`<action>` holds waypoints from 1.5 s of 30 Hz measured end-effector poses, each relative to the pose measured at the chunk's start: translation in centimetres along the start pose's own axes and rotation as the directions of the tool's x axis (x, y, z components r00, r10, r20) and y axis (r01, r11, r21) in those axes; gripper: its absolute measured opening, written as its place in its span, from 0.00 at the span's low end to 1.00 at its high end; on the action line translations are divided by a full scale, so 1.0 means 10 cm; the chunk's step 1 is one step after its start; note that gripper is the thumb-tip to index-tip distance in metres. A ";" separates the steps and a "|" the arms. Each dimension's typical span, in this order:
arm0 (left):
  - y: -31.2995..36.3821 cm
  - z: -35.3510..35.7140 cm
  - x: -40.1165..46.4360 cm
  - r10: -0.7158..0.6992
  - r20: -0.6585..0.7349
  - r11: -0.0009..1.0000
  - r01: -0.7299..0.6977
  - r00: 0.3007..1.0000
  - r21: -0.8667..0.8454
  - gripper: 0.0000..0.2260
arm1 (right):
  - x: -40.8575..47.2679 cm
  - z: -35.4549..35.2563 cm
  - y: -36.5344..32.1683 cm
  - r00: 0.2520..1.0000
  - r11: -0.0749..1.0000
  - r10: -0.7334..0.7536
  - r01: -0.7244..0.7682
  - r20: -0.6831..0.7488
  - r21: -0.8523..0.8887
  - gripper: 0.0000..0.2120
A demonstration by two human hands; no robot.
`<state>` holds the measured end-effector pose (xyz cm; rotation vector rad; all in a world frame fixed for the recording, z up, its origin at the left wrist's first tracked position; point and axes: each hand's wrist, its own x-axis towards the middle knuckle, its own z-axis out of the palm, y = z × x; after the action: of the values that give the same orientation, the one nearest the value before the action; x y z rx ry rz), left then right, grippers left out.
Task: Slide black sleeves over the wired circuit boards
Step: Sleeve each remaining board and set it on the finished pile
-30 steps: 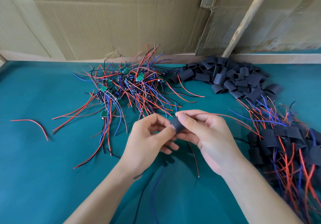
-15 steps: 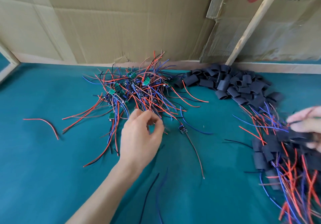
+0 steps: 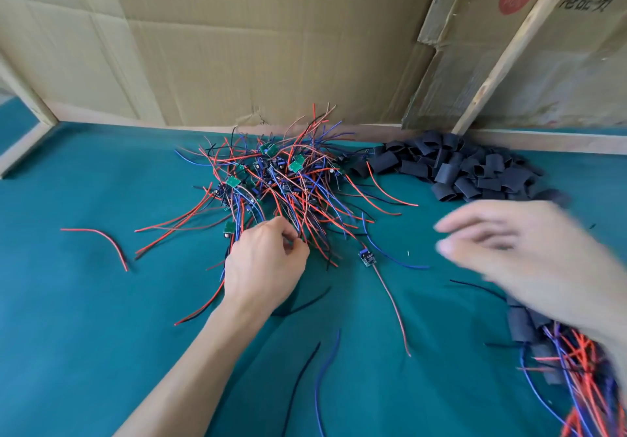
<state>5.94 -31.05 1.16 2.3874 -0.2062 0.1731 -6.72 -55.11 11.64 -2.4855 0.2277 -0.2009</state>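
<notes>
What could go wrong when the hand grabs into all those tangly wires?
The left hand pinches wires at the edge of the tangled pile of wired boards, so pulling one might drag several along. The loose board lies apart beside it, and the blurred right hand sweeping across might knock it.

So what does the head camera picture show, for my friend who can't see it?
A person's left hand pinches at wires in a tangled pile of wired circuit boards on a teal table. The blurred right hand hovers open near a heap of black sleeves, with sleeved boards at the right edge.
</notes>
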 end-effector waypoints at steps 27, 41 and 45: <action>0.31 0.17 -0.37 0.311 0.561 0.618 0.286 0.767 -0.733 0.13 | -0.22 0.78 -0.06 0.982 0.972 -0.145 0.118 0.125 0.203 0.09; 0.28 0.21 -0.37 0.213 0.600 0.622 0.367 0.771 -0.692 0.08 | 1.40 0.42 0.83 0.890 0.840 0.307 -0.420 -0.337 -0.345 0.11; 0.27 0.21 -0.36 0.211 0.609 0.616 0.379 0.765 -0.691 0.08 | 1.45 0.50 0.89 0.869 0.858 0.348 -0.447 -0.353 -0.255 0.12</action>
<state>1.98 -34.10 0.70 1.4383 -0.3853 -0.6992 7.41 -62.31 3.59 -2.6521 0.9745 -0.3838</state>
